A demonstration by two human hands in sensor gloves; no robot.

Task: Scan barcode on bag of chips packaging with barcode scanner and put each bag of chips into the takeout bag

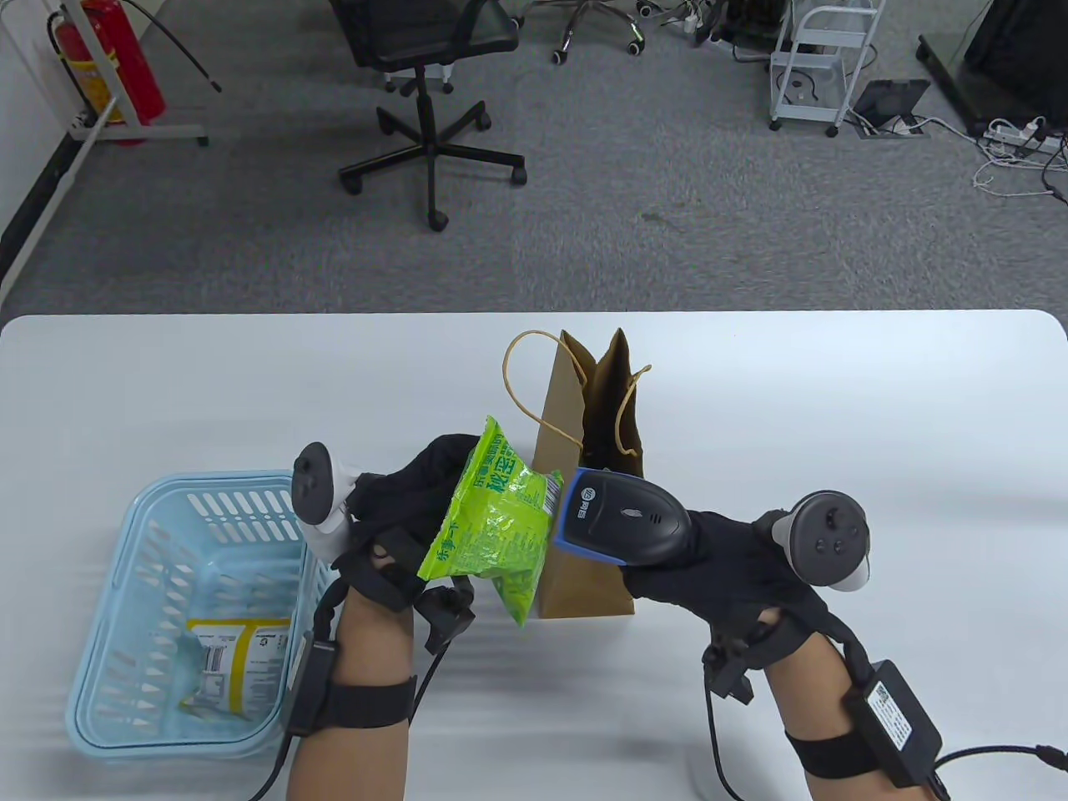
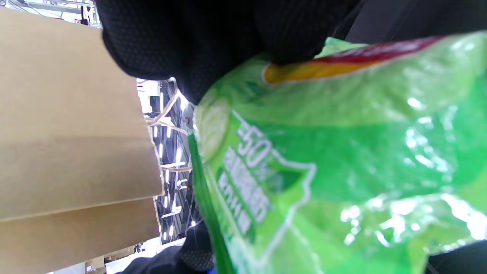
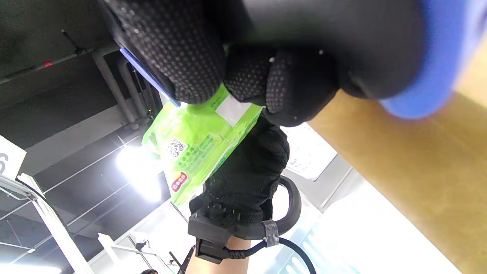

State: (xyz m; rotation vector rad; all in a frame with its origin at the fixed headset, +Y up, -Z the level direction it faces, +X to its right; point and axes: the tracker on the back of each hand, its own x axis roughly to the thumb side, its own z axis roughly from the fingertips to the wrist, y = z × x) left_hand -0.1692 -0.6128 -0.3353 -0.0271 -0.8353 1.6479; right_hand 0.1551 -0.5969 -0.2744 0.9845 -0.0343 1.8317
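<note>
My left hand (image 1: 417,509) grips a green bag of chips (image 1: 492,521) and holds it up above the table, its printed back turned to the right. My right hand (image 1: 709,559) grips a black and blue barcode scanner (image 1: 622,517), whose blue nose almost touches the bag's right edge. Behind both stands the brown paper takeout bag (image 1: 584,417), upright with its mouth open. The left wrist view is filled by the green bag (image 2: 323,160) with the takeout bag's wall (image 2: 72,133) beside it. In the right wrist view, my fingers (image 3: 182,49) curl round the scanner, with the green bag (image 3: 194,148) beyond.
A light blue plastic basket (image 1: 108,676) sits at the table's front left, holding one yellow and white bag of chips (image 1: 229,667). Beyond the table's far edge are an office chair (image 1: 425,50), a red fire extinguisher (image 1: 104,50) and a white trolley (image 1: 822,58).
</note>
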